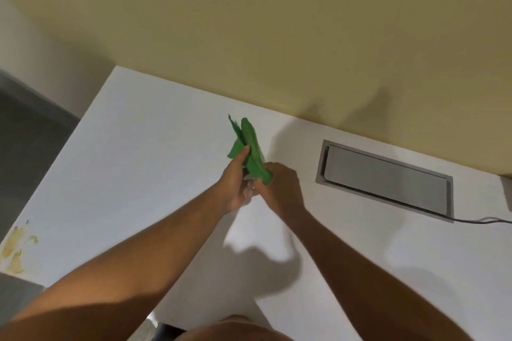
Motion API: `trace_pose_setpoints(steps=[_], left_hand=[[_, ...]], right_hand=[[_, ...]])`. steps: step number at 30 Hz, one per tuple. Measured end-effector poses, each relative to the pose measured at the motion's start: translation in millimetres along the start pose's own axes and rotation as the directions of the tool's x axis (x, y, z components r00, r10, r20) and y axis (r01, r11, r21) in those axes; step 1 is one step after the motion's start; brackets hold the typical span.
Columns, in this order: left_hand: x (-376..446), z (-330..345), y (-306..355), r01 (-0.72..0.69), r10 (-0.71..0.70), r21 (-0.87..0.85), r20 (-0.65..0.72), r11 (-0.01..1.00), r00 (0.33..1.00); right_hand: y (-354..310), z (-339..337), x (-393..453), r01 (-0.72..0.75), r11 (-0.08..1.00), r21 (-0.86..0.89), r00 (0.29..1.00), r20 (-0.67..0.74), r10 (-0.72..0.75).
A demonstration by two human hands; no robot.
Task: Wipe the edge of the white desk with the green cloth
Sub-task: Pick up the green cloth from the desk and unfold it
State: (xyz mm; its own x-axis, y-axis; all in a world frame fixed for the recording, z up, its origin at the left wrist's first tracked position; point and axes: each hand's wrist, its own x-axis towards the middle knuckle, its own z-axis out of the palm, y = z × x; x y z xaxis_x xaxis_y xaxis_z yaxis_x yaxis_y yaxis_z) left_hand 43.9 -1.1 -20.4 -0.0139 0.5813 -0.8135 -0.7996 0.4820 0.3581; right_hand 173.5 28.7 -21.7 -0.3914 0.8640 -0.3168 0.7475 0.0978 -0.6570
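The green cloth is bunched and held up above the middle of the white desk. My left hand grips its lower left part, thumb pressed on the fabric. My right hand holds the cloth's bottom end from the right. Both hands meet over the desk, away from its edges. The desk's left edge runs diagonally from the far corner toward me.
A grey recessed cable hatch sits in the desk at the right, with a dark cable leading off to the right. Yellowish-green smears mark the desk near its left edge. A yellow wall stands behind the desk. Grey floor lies at left.
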Motion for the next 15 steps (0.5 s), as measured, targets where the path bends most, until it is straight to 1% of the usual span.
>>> trace_pose_setpoints(steps=[1, 3, 5, 7, 9, 10, 12, 14, 15], left_hand=[[-10.5, -4.6, 1.4, 0.030, -0.029, -0.050, 0.023, 0.998, 0.999], [-31.9, -17.0, 3.0, 0.049, -0.047, -0.054, 0.033, 0.997, 0.998], [-53.5, -32.4, 2.1, -0.004, 0.005, -0.032, 0.038, 0.999, 0.999], [-76.2, -49.5, 0.5, -0.141, 0.139, 0.046, 0.058, 0.989, 0.989], [-99.0, -66.4, -1.4, -0.316, 0.298, 0.189, 0.120, 0.930, 0.947], [-110.4, -74.1, -2.4, -0.374, 0.347, 0.250, 0.148, 0.893, 0.926], [-131.3, -89.7, -4.2, -0.442, 0.398, 0.325, 0.195, 0.836, 0.896], [-149.4, -105.3, -4.1, -0.511, 0.455, 0.372, 0.234, 0.775, 0.859], [-157.1, -113.6, -3.3, -0.539, 0.493, 0.386, 0.220, 0.749, 0.842]], right_hand=[[-6.7, 7.6, -15.1, 0.020, 0.999, 0.041, 1.000, -0.001, -0.020], [-20.2, 18.6, -40.7, 0.074, 0.990, 0.120, 0.997, -0.020, -0.072], [-33.3, 23.4, -59.6, 0.099, 0.979, 0.178, 0.995, -0.022, -0.097], [-46.5, 25.0, -69.9, 0.110, 0.971, 0.213, 0.994, -0.048, -0.102], [-64.8, 25.5, -72.9, 0.085, 0.954, 0.288, 0.995, -0.080, -0.065], [-75.7, 26.3, -72.9, 0.061, 0.934, 0.351, 0.996, -0.075, -0.037], [-100.4, 30.6, -73.2, 0.016, 0.888, 0.459, 1.000, -0.012, -0.012], [-124.8, 39.7, -77.4, 0.003, 0.873, 0.488, 0.999, 0.037, -0.025], [-134.6, 46.2, -81.1, 0.020, 0.869, 0.494, 0.998, 0.042, -0.047]])
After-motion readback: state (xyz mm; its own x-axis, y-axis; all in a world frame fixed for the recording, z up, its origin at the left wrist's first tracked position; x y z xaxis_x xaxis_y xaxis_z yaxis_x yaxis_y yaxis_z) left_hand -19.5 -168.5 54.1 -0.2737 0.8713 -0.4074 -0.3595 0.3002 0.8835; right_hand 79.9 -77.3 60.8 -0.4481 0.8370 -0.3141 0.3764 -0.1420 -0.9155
